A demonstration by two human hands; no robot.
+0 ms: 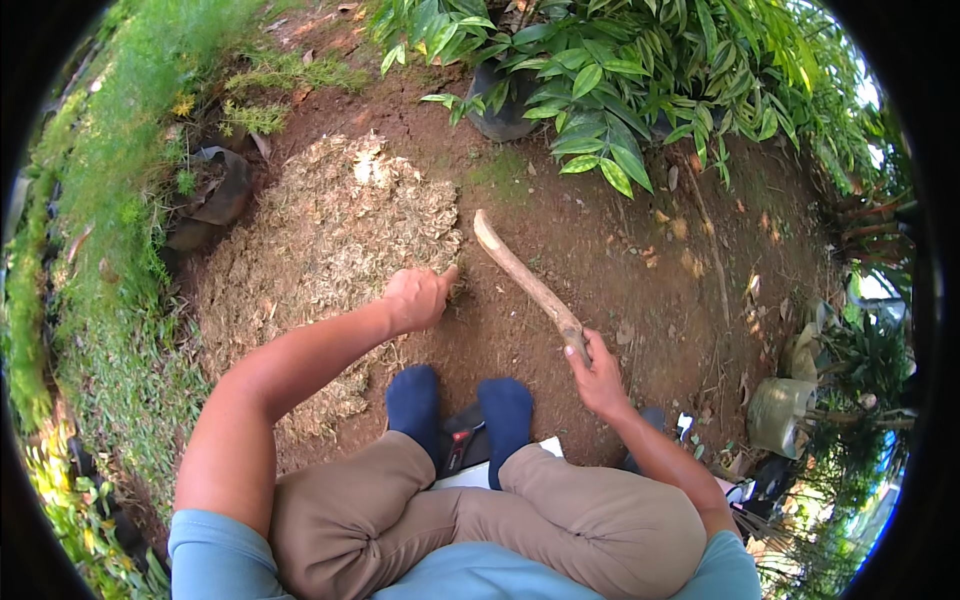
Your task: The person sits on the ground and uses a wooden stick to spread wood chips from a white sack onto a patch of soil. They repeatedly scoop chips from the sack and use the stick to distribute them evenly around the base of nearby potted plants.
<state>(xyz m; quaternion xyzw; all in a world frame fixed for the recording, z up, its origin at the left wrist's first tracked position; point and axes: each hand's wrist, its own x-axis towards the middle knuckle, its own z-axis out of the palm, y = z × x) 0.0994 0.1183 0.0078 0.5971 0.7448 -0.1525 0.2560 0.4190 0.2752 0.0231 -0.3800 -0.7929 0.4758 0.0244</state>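
Observation:
My right hand (600, 375) grips the lower end of a slightly bent wooden stick (529, 281). Its pale, cut-looking far end points up and to the left, over bare soil. My left hand (421, 297) is at the right edge of a flat patch of dry, shredded plant matter (337, 217). The index finger of that hand points outward and the other fingers are curled; whether anything is under them cannot be told. The stick and my left hand are apart.
My feet in blue socks (505, 409) are just below the patch. Leafy plants in a black grow bag (501, 105) stand at the top. Another dark bag (223, 187) is left of the patch, beside feathery greenery. A pale translucent container (780, 416) lies at the right.

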